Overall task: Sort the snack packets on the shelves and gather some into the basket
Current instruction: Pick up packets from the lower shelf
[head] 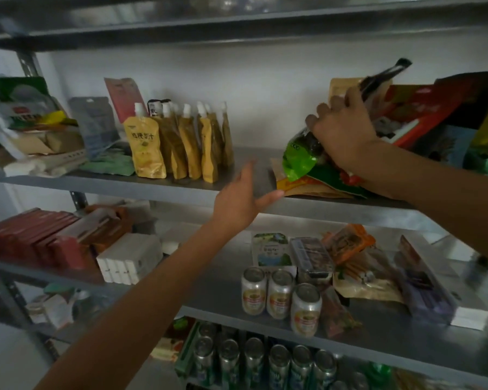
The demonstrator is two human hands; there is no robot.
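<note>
we find the packet pile (434,108) at right blurred and cut off by the frame edge, labels unreadable. the right hand (347,136) reaches palm-down over the upper shelf (141,187), fingers curled round the top of the green packet (296,161). the left hand (241,199) is released, fingers straight, at the shelf lip just left of that packet.

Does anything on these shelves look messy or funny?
Yes. On the upper shelf, the yellow pouches stand in a neat row, but the snack packets at the right lie in a crooked heap, where the right hand grips a green packet.
</note>
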